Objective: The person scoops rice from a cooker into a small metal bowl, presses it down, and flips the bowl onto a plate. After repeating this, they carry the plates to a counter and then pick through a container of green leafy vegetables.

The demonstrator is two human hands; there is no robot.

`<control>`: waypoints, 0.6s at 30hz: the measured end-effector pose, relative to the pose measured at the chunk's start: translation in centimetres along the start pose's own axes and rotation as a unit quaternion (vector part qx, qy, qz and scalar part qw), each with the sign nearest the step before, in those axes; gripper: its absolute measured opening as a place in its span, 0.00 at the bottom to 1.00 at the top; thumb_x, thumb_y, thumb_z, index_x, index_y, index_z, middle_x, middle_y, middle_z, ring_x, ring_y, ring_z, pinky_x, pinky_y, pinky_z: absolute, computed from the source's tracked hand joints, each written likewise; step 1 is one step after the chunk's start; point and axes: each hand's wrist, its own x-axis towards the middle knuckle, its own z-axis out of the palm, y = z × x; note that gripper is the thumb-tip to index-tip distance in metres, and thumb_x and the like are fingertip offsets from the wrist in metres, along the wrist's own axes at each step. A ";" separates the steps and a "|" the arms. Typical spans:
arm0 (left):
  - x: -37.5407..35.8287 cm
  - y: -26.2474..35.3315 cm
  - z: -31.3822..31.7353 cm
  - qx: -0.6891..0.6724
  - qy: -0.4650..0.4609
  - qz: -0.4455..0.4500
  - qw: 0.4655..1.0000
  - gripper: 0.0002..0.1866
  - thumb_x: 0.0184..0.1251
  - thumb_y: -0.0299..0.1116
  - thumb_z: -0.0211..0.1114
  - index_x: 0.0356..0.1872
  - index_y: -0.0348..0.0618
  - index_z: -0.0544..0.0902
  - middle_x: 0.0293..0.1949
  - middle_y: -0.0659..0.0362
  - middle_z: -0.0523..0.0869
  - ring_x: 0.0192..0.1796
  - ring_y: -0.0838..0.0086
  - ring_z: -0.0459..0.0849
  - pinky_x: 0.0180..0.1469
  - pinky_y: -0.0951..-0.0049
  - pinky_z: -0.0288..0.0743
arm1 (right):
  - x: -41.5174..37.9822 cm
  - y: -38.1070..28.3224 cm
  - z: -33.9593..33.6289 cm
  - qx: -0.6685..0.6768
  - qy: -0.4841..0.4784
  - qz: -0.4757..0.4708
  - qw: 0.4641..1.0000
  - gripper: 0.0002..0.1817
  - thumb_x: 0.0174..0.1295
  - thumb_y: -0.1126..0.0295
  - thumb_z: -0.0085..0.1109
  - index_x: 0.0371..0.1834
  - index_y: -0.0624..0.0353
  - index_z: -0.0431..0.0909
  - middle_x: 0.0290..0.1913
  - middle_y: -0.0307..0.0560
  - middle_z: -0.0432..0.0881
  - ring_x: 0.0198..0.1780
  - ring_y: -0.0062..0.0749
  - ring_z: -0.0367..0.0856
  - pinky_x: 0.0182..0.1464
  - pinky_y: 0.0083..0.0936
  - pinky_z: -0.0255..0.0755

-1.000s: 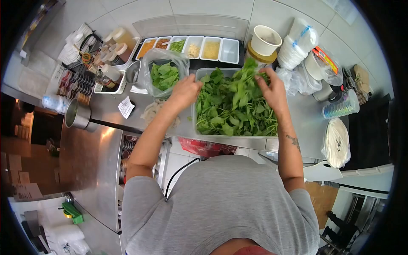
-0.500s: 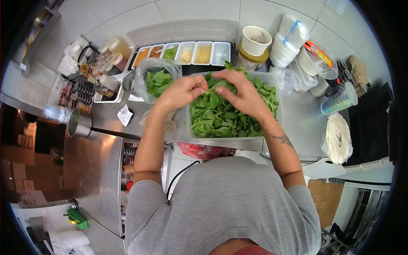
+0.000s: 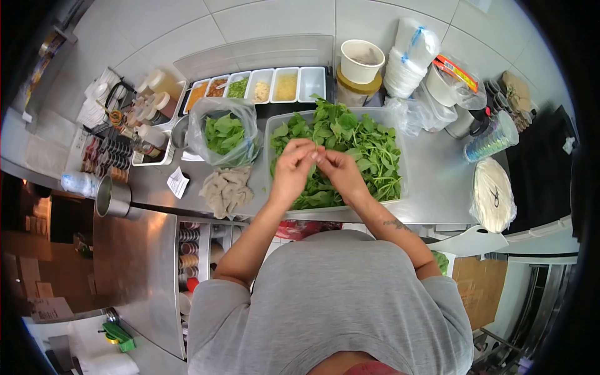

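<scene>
My left hand [image 3: 295, 172] and my right hand [image 3: 343, 175] meet fingertip to fingertip above a clear plastic bin [image 3: 402, 172]. Both are closed in a pinch on a small sprig of leafy greens [image 3: 316, 147], mostly hidden by the fingers. Loose leafy greens on stems [image 3: 372, 150] heap up inside the bin beneath them. Left of the bin stands an open clear plastic bag [image 3: 244, 147] with picked green leaves [image 3: 225, 133] in it. A crumpled beige cloth [image 3: 226, 190] lies in front of the bag.
Behind the bag is a row of white topping trays [image 3: 261, 84]. A white tub [image 3: 362, 60] stands on a yellow-lidded container behind the bin. Sauce bottles [image 3: 153, 134] and a paper slip [image 3: 178, 182] are on the left. Wrapped white discs [image 3: 494, 194] lie on the right.
Both hands have moved closer to my body and come together, fingertips touching. My left hand has shifted from beside the bag to over the bin. The view has shifted slightly.
</scene>
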 end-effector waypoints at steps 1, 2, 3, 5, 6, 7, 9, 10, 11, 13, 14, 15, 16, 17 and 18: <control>-0.2 -0.1 -0.2 0.073 -0.023 0.047 0.996 0.08 0.66 0.26 0.59 0.42 0.35 0.81 0.44 0.56 0.81 0.43 0.68 0.78 0.45 0.71 0.71 | -0.6 0.1 0.0 -0.043 -0.001 0.030 0.999 0.10 0.66 0.68 0.58 0.42 0.63 0.80 0.27 0.37 0.77 0.29 0.18 0.70 0.32 0.17 0.65; -0.4 -0.2 -0.8 0.145 -0.045 0.092 0.984 0.07 0.66 0.26 0.59 0.40 0.35 0.81 0.44 0.55 0.81 0.42 0.65 0.79 0.45 0.70 0.71 | -1.5 0.0 -0.1 -0.004 0.025 -0.036 0.999 0.10 0.65 0.69 0.58 0.45 0.63 0.79 0.29 0.41 0.78 0.29 0.22 0.72 0.34 0.20 0.69; -0.6 0.0 -1.1 0.216 -0.067 0.136 0.965 0.06 0.66 0.25 0.59 0.39 0.36 0.81 0.45 0.54 0.81 0.42 0.62 0.80 0.45 0.68 0.71 | -1.8 -0.6 -0.4 -0.010 0.035 -0.069 0.997 0.10 0.65 0.70 0.58 0.46 0.63 0.78 0.30 0.42 0.79 0.29 0.23 0.73 0.35 0.21 0.70; -1.3 0.7 -1.1 0.229 -0.122 0.100 0.960 0.04 0.64 0.24 0.58 0.38 0.36 0.78 0.40 0.49 0.79 0.39 0.52 0.78 0.42 0.62 0.71 | -2.4 -1.3 -1.5 -0.023 0.054 -0.132 0.989 0.11 0.64 0.72 0.58 0.48 0.62 0.78 0.33 0.43 0.80 0.30 0.25 0.75 0.37 0.23 0.72; -1.5 0.7 -1.0 0.228 -0.147 0.091 0.958 0.04 0.64 0.24 0.57 0.38 0.36 0.77 0.38 0.49 0.78 0.39 0.52 0.77 0.42 0.61 0.71 | -2.4 -1.6 -2.0 -0.037 0.016 -0.126 0.991 0.09 0.62 0.75 0.58 0.45 0.63 0.78 0.31 0.44 0.81 0.30 0.26 0.76 0.36 0.23 0.72; -1.6 0.8 -0.9 0.226 -0.173 0.083 0.955 0.05 0.64 0.24 0.57 0.39 0.36 0.77 0.37 0.49 0.77 0.39 0.51 0.77 0.41 0.60 0.71 | -2.5 -1.9 -2.3 -0.065 0.000 -0.121 0.990 0.08 0.62 0.75 0.58 0.44 0.64 0.77 0.30 0.45 0.81 0.29 0.26 0.76 0.35 0.23 0.71; -1.8 1.0 -0.5 0.231 -0.167 0.107 0.953 0.05 0.64 0.23 0.57 0.39 0.36 0.75 0.35 0.48 0.75 0.38 0.49 0.76 0.40 0.58 0.70 | -2.6 -2.4 -2.6 -0.120 -0.032 -0.114 0.986 0.07 0.62 0.75 0.58 0.42 0.64 0.77 0.29 0.46 0.81 0.28 0.27 0.76 0.34 0.23 0.71; -1.8 1.1 -0.3 0.234 -0.163 0.119 0.951 0.05 0.64 0.23 0.56 0.40 0.36 0.75 0.34 0.47 0.74 0.38 0.48 0.75 0.39 0.57 0.70 | -2.6 -2.6 -2.8 -0.138 -0.024 -0.113 0.984 0.06 0.62 0.75 0.58 0.41 0.65 0.77 0.28 0.47 0.81 0.27 0.28 0.76 0.33 0.23 0.71; -1.7 1.1 -0.3 0.243 -0.162 0.123 0.948 0.05 0.64 0.23 0.56 0.40 0.35 0.75 0.34 0.47 0.74 0.38 0.48 0.75 0.39 0.56 0.70 | -2.6 -2.7 -2.9 -0.157 -0.017 -0.111 0.981 0.05 0.62 0.75 0.58 0.39 0.65 0.76 0.27 0.47 0.81 0.27 0.29 0.76 0.32 0.24 0.71; -1.8 1.3 0.0 0.259 -0.161 0.130 0.943 0.05 0.63 0.22 0.56 0.40 0.35 0.74 0.34 0.47 0.73 0.38 0.48 0.75 0.38 0.55 0.69 | -2.7 -2.6 -2.8 -0.174 0.012 -0.125 0.977 0.04 0.63 0.76 0.58 0.37 0.65 0.75 0.27 0.49 0.80 0.26 0.32 0.76 0.31 0.25 0.71; -1.7 1.4 0.3 0.250 -0.145 0.134 0.948 0.05 0.63 0.22 0.56 0.39 0.35 0.75 0.34 0.46 0.74 0.38 0.48 0.75 0.38 0.55 0.69 | -2.9 -2.5 -2.5 -0.172 0.032 -0.140 0.975 0.04 0.63 0.76 0.57 0.36 0.65 0.75 0.27 0.49 0.80 0.25 0.33 0.76 0.30 0.25 0.71; -1.4 1.7 0.8 0.240 -0.129 0.137 0.952 0.05 0.63 0.22 0.55 0.39 0.35 0.75 0.33 0.46 0.74 0.37 0.48 0.75 0.38 0.55 0.70 | -3.0 -2.4 -2.3 -0.170 0.051 -0.155 0.972 0.03 0.63 0.76 0.57 0.35 0.65 0.75 0.27 0.50 0.80 0.25 0.34 0.76 0.30 0.26 0.70; -1.1 1.9 1.3 0.231 -0.112 0.141 0.956 0.05 0.62 0.22 0.55 0.38 0.35 0.75 0.33 0.46 0.75 0.36 0.48 0.76 0.37 0.56 0.70 | -3.0 -2.4 -2.0 -0.151 0.086 -0.178 0.969 0.03 0.63 0.76 0.56 0.35 0.65 0.74 0.28 0.50 0.80 0.25 0.35 0.75 0.30 0.26 0.70; -0.8 1.8 1.9 0.187 -0.090 0.132 0.969 0.04 0.63 0.23 0.55 0.37 0.35 0.75 0.31 0.47 0.75 0.34 0.51 0.76 0.36 0.58 0.70 | -3.0 -2.5 -1.8 -0.132 0.122 -0.201 0.963 0.03 0.64 0.76 0.56 0.35 0.65 0.74 0.28 0.50 0.79 0.25 0.35 0.75 0.30 0.27 0.69; -0.2 1.7 2.7 0.142 -0.068 0.123 0.980 0.04 0.64 0.24 0.54 0.36 0.35 0.76 0.29 0.49 0.76 0.31 0.55 0.76 0.35 0.59 0.70 | -3.0 -2.5 -1.7 -0.113 0.158 -0.224 0.955 0.03 0.64 0.76 0.55 0.35 0.65 0.73 0.28 0.50 0.79 0.25 0.35 0.74 0.30 0.27 0.69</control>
